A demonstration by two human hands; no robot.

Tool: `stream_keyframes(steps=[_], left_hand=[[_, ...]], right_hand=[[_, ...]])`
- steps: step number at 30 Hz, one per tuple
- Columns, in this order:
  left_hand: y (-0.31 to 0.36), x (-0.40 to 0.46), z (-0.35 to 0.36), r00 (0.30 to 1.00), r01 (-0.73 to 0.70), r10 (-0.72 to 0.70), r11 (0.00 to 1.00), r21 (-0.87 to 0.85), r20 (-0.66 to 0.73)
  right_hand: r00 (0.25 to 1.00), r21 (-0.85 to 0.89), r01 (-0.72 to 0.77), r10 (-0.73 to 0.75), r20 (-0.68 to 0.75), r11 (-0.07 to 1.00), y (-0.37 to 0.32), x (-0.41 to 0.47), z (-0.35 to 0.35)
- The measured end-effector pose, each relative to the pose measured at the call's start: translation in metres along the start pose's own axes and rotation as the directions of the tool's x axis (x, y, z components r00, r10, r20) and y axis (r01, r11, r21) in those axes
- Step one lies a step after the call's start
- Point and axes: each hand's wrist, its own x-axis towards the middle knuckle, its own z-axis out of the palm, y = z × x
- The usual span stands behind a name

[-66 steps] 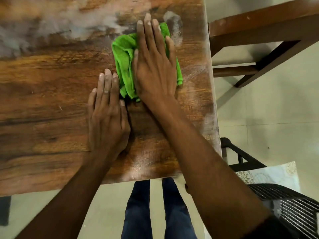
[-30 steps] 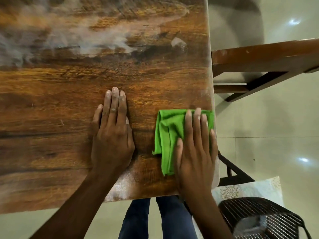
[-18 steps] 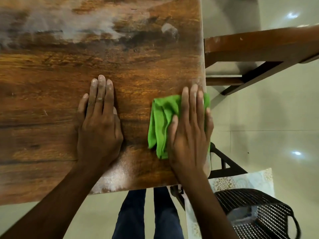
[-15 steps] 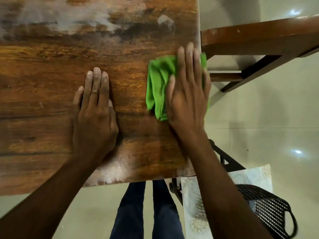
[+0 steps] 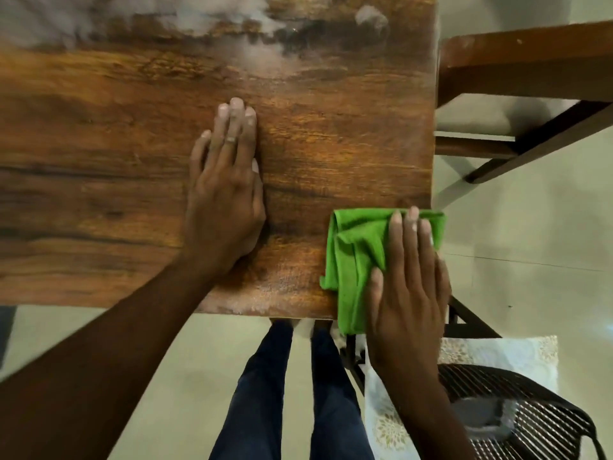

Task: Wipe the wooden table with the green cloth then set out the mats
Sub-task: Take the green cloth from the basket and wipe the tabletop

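1. Bright green folded microfibre-type cloth (image 5: 358, 257) lies at the near right corner of the dark-grained wooden table (image 5: 132, 161). Its lower and right edges overhang the table's rim.
2. Right hand (image 5: 408, 287): flat, fingers extended and together, palm pressing on the cloth; not pinching or gripping it.
3. Left hand (image 5: 229, 194): flat, palm down on bare wood, well left of the cloth, holding nothing. Judged to be bracing.
4. Pale dusty smears (image 5: 232, 21) show across the far part of the tabletop; a thin pale strip also along the near edge. Judgement: wiping is partly done.
5. Handling, judged: cloth is soft, light and limp, bunching into folds. It should drag well under palm pressure but can slip off the corner if released while overhanging. Best controlled by a flat palm over the thick folded middle, or by pinching the bunched folds to lift.
6. A pale patterned mat (image 5: 497, 356) lies near a black slatted chair (image 5: 530, 419), lower right; probably thin and flexible, cannot confirm.
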Motion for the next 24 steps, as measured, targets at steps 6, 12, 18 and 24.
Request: stream_keyframes(steps=[6,12,18,24], left_hand=[[-0.002,-0.001,0.003,1.0,-0.003,0.003,0.998,0.062,-0.004],[-0.013,-0.004,-0.005,0.994,0.041,-0.043,0.999,-0.022,-0.1],[-0.126,-0.053,-0.053,0.937,0.311,-0.304,0.95,0.014,-0.173],[-0.233,-0.126,-0.083,0.857,0.47,-0.453,0.882,0.014,-0.244]], right_hand=[[0.995,-0.09,0.095,-0.091,0.046,0.991,-0.021,-0.015,0.009],[0.959,-0.115,0.277,-0.268,0.092,0.954,-0.08,0.018,0.031],[0.94,-0.094,0.341,-0.337,0.05,0.936,-0.158,0.041,0.066],[0.898,-0.034,0.439,-0.438,0.034,0.898,-0.289,0.07,0.117]])
